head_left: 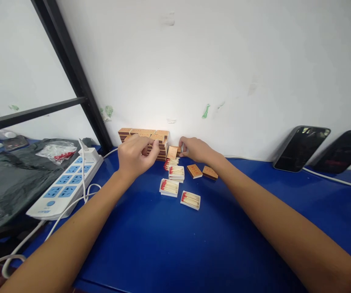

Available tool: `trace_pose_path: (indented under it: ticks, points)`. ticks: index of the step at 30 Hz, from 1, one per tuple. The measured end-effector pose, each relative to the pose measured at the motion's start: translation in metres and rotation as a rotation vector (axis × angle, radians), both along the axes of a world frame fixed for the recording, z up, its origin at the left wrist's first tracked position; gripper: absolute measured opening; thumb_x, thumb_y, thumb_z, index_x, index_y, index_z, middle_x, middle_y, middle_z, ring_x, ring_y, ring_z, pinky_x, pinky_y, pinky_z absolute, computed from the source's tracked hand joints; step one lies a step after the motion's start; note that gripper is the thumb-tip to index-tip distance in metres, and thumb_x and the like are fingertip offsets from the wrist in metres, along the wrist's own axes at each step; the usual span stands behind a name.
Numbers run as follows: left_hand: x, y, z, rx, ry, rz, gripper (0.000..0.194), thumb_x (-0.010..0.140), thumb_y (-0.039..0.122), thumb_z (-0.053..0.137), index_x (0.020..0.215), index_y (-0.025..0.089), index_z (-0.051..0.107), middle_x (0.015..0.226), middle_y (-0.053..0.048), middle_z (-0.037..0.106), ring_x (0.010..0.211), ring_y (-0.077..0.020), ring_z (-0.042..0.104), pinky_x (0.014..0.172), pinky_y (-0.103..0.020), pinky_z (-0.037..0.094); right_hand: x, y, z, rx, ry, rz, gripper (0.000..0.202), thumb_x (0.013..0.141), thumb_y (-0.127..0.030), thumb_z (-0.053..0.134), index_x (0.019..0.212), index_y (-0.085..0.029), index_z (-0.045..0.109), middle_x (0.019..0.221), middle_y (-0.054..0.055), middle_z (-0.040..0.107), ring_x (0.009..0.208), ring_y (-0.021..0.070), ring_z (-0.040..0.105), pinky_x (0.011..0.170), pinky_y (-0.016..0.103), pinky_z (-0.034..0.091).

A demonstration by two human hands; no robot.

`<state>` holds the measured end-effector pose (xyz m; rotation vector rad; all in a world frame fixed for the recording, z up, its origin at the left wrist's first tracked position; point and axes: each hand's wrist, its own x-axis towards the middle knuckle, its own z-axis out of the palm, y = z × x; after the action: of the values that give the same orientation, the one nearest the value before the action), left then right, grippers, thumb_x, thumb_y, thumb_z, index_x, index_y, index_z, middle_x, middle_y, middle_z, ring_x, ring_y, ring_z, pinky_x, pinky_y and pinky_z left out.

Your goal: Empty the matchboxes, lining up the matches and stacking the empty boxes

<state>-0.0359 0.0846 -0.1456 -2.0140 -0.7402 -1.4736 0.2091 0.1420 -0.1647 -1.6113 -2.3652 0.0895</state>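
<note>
My left hand (137,156) is closed in front of a stack of orange-brown matchboxes (158,154) against the wall. Its thumb and index finger come together by a box on top; whether they grip anything is hidden. My right hand (195,149) pinches the edge of a matchbox (178,150) just right of the stack. Another orange matchbox (172,152) leans there, touching or close to it. Loose red-tipped matches (171,163) lie below. Nearer me are open white trays full of matches: one stacked tray (176,173), another (169,187), and a single tray (190,200).
Two matchboxes, one (194,171) and another (210,173), lie beside my right forearm on the blue table (163,244). A white power strip (68,183) with cables is at left, near a dark plastic bag (16,175). Two phones, one (301,147) and another (343,152), lean on the wall.
</note>
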Motion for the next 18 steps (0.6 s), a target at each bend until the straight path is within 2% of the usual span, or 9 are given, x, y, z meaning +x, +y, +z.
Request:
trace_pose_path:
  ticks: [3, 7, 13, 18]
  points:
    - [-0.001, 0.001, 0.0, 0.007, -0.001, 0.007, 0.021, 0.089, 0.019, 0.067, 0.07, 0.02, 0.059, 0.051, 0.005, 0.047, 0.05, -0.0118, 0.044, 0.053, -0.029, 0.034, 0.002, -0.001, 0.008, 0.0, 0.14, 0.025, 0.017, 0.095, -0.031, 0.07, 0.104, -0.018, 0.068, 0.099, 0.005, 0.074, 0.083, 0.0165, 0.064, 0.069, 0.026, 0.041]
    - [-0.001, 0.001, 0.0, 0.02, 0.007, 0.02, 0.02, 0.09, 0.019, 0.067, 0.07, 0.02, 0.06, 0.051, 0.004, 0.049, 0.052, -0.0124, 0.045, 0.055, -0.029, 0.036, -0.01, -0.006, 0.007, -0.032, 0.228, 0.042, 0.024, 0.096, -0.04, 0.068, 0.093, -0.017, 0.072, 0.093, 0.005, 0.074, 0.079, 0.0156, 0.063, 0.068, 0.026, 0.042]
    - [-0.002, 0.001, 0.001, 0.025, 0.015, 0.017, 0.019, 0.089, 0.019, 0.067, 0.072, 0.02, 0.061, 0.051, 0.004, 0.049, 0.052, -0.0128, 0.045, 0.055, -0.03, 0.036, -0.024, -0.006, -0.004, -0.086, 0.346, 0.022, 0.014, 0.09, -0.03, 0.076, 0.094, -0.017, 0.071, 0.097, 0.003, 0.074, 0.082, 0.0142, 0.065, 0.07, 0.024, 0.045]
    - [-0.002, 0.001, 0.001, 0.001, 0.012, 0.04, 0.022, 0.091, 0.022, 0.065, 0.07, 0.021, 0.059, 0.05, 0.004, 0.048, 0.052, -0.0135, 0.044, 0.055, -0.03, 0.035, -0.015, -0.005, 0.011, -0.238, 0.596, -0.046, 0.019, 0.089, -0.03, 0.079, 0.091, -0.014, 0.069, 0.089, 0.006, 0.074, 0.075, 0.0133, 0.063, 0.063, 0.023, 0.047]
